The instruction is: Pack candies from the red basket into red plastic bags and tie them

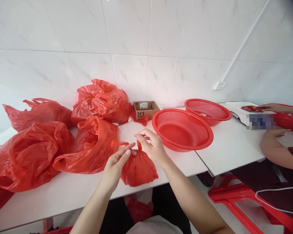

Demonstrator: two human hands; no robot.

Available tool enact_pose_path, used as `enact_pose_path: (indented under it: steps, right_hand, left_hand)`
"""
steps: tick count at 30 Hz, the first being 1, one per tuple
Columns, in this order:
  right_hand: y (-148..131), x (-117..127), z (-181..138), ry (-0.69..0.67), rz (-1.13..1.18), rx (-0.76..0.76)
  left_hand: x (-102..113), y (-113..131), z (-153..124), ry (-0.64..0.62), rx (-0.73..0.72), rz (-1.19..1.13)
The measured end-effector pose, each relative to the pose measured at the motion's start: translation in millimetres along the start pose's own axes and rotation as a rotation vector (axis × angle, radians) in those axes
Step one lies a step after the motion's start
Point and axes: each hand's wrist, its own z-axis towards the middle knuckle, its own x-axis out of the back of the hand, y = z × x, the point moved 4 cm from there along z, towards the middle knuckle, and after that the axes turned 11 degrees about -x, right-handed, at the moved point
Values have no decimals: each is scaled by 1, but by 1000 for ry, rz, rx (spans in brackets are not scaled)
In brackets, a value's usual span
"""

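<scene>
A small, full red plastic bag (141, 170) stands at the table's front edge, its neck gathered at the top. My right hand (152, 144) pinches one upright handle of it between thumb and fingertips. Close by on the other side, my left hand (116, 165) is closed at the neck, thumb and fingers together by the other handle strip. My left fingers partly hide that strip. The bag's contents do not show through.
Larger red bags (95, 152) crowd the left side. Behind are a small cardboard box (143, 115), a red basket (183, 146) and another basket (210, 121). At right, a co-worker's hand (274, 108) holds a red packet over a white scale (239, 112). A red stool (234, 196) stands below.
</scene>
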Motion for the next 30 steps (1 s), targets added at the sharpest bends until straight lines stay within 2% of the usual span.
enact_pose_path:
  steps: [2,4,6,8,10,13,15,17,20,25,28,30]
  right_hand:
    - [-12,-2,-3,-62,-14,113]
    - [-17,-3,-3,-102,-17,132]
    - [-16,-1,-5,-38,-2,80]
    - [-10,3,-13,114,-1,24]
    - [0,2,-28,221,-37,-29]
    - [24,-7,-54,189,-116,-169]
    - [42,-12,-67,134,-122,-293]
    - [55,-11,-71,118,-77,-344]
    - [64,-5,-65,149,-32,-251]
    - [79,4,-53,269,-72,-142]
    - [84,10,-58,407,-61,-111]
    - [84,10,-63,396,-43,-117]
  left_hand:
    - [-10,-4,5,-134,58,12]
    - [-15,-6,8,-199,51,36]
    - [-13,-9,12,-131,-3,109]
    - [-8,-14,14,-9,-64,175]
    - [-5,-20,14,58,-110,215]
    - [-3,-27,7,85,-217,320]
    - [-4,-28,1,68,-317,435]
    - [-7,-29,-4,29,-411,574]
    - [-10,-31,-7,22,-507,724]
    - [-4,-40,-4,151,-676,851]
    - [1,-46,-7,143,-856,1002]
    - [4,-50,-12,121,-921,1062]
